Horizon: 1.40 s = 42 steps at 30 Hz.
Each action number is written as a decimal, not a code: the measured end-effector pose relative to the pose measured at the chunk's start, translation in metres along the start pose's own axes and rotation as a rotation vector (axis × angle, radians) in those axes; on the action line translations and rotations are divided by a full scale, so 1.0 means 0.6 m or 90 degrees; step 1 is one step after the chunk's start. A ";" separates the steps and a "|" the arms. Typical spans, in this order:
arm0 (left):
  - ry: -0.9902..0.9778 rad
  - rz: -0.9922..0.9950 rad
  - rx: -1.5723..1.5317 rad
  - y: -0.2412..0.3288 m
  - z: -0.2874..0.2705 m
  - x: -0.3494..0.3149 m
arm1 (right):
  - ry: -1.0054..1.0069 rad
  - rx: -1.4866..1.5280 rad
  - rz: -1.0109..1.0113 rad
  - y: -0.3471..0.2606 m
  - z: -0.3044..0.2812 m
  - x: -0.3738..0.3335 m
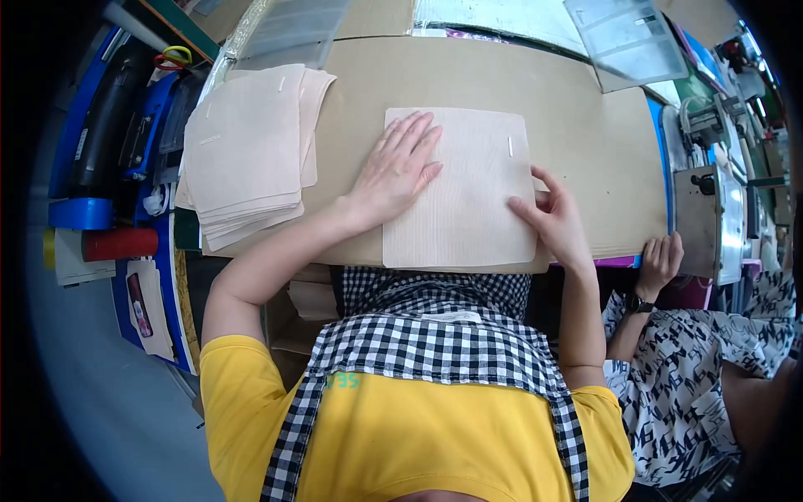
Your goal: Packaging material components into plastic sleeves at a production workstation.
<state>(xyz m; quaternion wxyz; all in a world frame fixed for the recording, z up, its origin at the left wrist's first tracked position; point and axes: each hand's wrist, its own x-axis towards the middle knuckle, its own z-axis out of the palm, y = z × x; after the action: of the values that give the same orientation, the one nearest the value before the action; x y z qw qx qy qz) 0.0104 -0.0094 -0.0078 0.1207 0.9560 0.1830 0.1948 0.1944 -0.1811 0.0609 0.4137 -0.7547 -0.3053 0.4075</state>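
A pale beige, finely ribbed sheet (pixel 468 192) with rounded corners and a short slot near its upper right lies flat in front of me. My left hand (pixel 397 167) rests flat on the sheet's left part, fingers stretched out, palm down. At the right edge, my right hand (pixel 556 213) has its thumb on top of the sheet and its other fingers bent at the edge, partly hidden. To the left sits a fanned stack of similar beige sheets (pixel 242 151), some with slots.
A brown board (pixel 602 159) covers the table. Clear plastic trays (pixel 623 42) stand at the back. Another person's hand (pixel 661 259) touches the table's right edge beside a metal box (pixel 707 217). Scissors (pixel 173 58) and a red cylinder (pixel 121 244) are on the left.
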 end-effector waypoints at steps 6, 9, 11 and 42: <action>0.049 0.000 -0.029 -0.008 0.009 0.006 | 0.155 -0.259 -0.172 -0.043 -0.024 0.061; 0.085 -0.003 -0.025 -0.007 0.011 0.004 | 0.147 -0.332 -0.395 -0.119 0.012 0.142; 0.089 0.010 -0.073 -0.004 0.010 0.001 | 0.113 -0.360 -0.459 -0.156 0.042 0.211; 0.007 -0.019 -0.064 -0.034 0.014 0.001 | -0.911 -0.838 0.070 -0.186 -0.017 -0.044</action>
<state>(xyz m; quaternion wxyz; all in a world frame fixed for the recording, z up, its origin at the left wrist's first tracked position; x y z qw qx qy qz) 0.0082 0.0077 -0.0215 0.1706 0.9449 0.1881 0.2068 0.1770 -0.1534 0.1715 -0.3939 -0.4224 -0.6155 0.5364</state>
